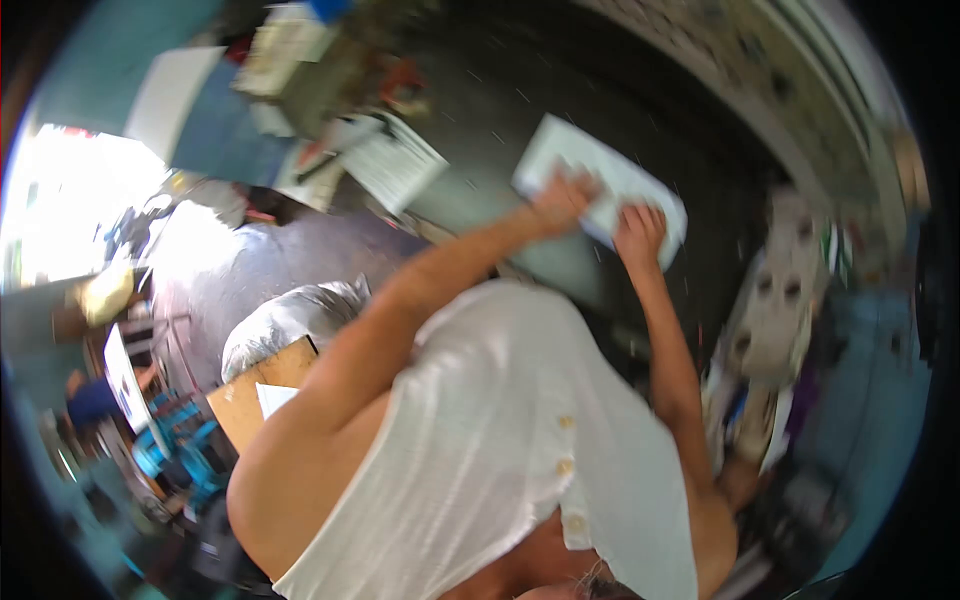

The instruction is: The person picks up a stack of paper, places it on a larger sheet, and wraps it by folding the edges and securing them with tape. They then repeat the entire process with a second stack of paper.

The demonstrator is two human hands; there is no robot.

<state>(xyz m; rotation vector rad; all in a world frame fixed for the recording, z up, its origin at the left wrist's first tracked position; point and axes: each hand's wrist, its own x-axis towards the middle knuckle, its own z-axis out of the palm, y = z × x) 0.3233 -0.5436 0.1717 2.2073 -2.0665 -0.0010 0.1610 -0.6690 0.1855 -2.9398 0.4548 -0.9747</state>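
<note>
A white stack of paper [600, 160] lies at a slant on the dark tabletop, its near edge bluish. My left hand [566, 200] rests on top of the stack toward its left part, fingers stretched out and smeared by motion. Over the right part of the near edge, my right hand [640, 232] has its fingers bent onto the paper, gripping it. The two hands are close together, a short gap between them.
Printed sheets [393, 165] lie left of the stack on the dark table [480, 90]. Farther left is a pile of papers [285, 50]. A silvery plastic bag [290, 325] and a wooden board [262, 390] are beside my left arm. A holed pale panel [775, 290] stands right.
</note>
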